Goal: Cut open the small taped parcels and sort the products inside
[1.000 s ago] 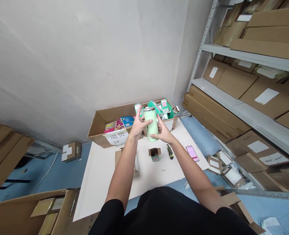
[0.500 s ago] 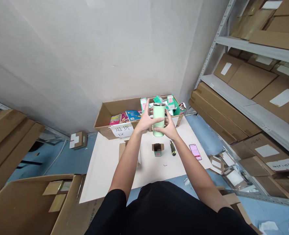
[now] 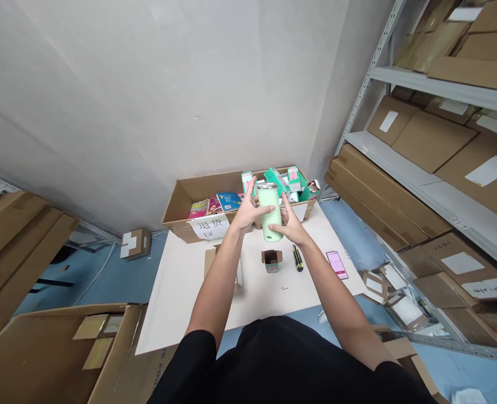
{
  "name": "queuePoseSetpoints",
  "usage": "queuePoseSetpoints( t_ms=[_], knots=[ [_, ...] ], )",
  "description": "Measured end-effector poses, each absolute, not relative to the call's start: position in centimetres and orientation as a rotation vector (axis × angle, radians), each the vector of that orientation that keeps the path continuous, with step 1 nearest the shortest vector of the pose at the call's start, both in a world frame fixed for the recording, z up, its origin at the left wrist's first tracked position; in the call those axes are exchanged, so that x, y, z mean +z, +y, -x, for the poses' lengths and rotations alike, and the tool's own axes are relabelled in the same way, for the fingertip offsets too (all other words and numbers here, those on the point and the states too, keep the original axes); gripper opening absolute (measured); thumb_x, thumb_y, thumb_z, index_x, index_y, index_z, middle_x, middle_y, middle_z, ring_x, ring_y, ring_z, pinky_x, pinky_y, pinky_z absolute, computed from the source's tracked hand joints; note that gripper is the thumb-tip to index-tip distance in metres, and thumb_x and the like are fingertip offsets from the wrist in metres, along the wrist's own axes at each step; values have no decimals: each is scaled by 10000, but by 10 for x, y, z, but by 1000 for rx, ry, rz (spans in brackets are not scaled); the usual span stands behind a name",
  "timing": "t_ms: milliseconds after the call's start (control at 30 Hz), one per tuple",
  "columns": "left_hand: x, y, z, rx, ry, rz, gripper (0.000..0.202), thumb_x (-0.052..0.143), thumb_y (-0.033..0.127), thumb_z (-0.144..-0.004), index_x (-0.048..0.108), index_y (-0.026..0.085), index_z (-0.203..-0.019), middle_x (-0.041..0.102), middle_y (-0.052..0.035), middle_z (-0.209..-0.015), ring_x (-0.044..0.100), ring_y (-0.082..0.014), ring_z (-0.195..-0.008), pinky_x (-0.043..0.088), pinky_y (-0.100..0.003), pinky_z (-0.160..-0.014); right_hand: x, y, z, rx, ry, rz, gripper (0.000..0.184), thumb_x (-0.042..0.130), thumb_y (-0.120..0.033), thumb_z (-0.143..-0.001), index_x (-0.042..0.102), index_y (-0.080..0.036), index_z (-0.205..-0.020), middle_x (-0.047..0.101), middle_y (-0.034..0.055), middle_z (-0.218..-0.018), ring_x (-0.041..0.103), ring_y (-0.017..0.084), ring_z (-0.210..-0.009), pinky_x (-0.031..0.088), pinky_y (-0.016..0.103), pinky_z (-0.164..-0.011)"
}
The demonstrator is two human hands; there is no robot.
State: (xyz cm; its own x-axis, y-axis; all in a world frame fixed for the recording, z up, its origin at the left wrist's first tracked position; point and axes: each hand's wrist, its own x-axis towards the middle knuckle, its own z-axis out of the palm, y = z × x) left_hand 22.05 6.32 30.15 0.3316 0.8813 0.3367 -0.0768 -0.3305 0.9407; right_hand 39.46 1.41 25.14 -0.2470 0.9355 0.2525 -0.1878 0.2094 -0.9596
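Observation:
A pale green tumbler (image 3: 270,216) with a silver rim is held up above the white table (image 3: 176,292), tilted a little with its top to the left. My left hand (image 3: 247,212) grips its left side, thumb across the front. From the right, my right hand (image 3: 291,225) closes on its lower part, thumb also in front. Below it on the table stands a small green box (image 3: 272,261) with its brown flaps open. A yellow and black box cutter (image 3: 297,258) lies to the right of that box. My left forearm partly hides an opened cardboard box (image 3: 210,259).
Behind my hands, one carton (image 3: 181,224) holds booklets (image 3: 230,201); another holds green and white boxes (image 3: 293,178). A phone (image 3: 336,265) lies at the table's right. Shelves of cartons (image 3: 433,137) rise on the right. A large open carton (image 3: 41,359) stands at lower left.
The tumbler has tipped, its top shifting left and its base right and slightly down. Both hands keep their grip and turn with it.

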Motion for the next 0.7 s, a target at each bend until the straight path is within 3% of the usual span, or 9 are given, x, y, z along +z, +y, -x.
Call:
queuePoseSetpoints(
  t_ms=[133, 300, 500, 700],
  knots=[
    [304, 61, -221, 1236, 804, -1617, 1169, 937, 497, -719, 251, 372, -1658, 542, -136, -1546, 628, -318, -1327, 567, -504, -1067, 249, 14, -391, 1287, -1325, 804, 1402, 949, -418, -717, -40, -403, -1711, 630, 99, -1451, 734, 274, -1071, 642, 459, -917],
    [309, 57, -225, 1310, 931, -1609, 863, 939, 486, -711, 501, 296, -1430, 626, -123, -1424, 680, -299, -1224, 600, -472, -999, 244, 15, -387, 1309, -1277, 813, 1422, 960, -400, -697, -36, -390, -1712, 672, 95, -1359, 748, 261, -1013, 658, 442, -868],
    [310, 56, -220, 1325, 1027, -1599, 781, 965, 463, -666, 529, 278, -1287, 631, -110, -1396, 712, -277, -1149, 626, -450, -935, 247, 12, -389, 1292, -1290, 808, 1424, 960, -430, -700, -40, -389, -1713, 689, 83, -1327, 755, 255, -967, 662, 427, -834],
    [307, 57, -218, 1308, 1051, -1635, 845, 952, 485, -687, 503, 300, -1379, 611, -117, -1446, 710, -289, -1170, 623, -468, -956, 244, 14, -383, 1234, -1313, 822, 1418, 954, -470, -702, -32, -374, -1716, 687, 88, -1307, 746, 259, -971, 655, 415, -813]
  ],
)
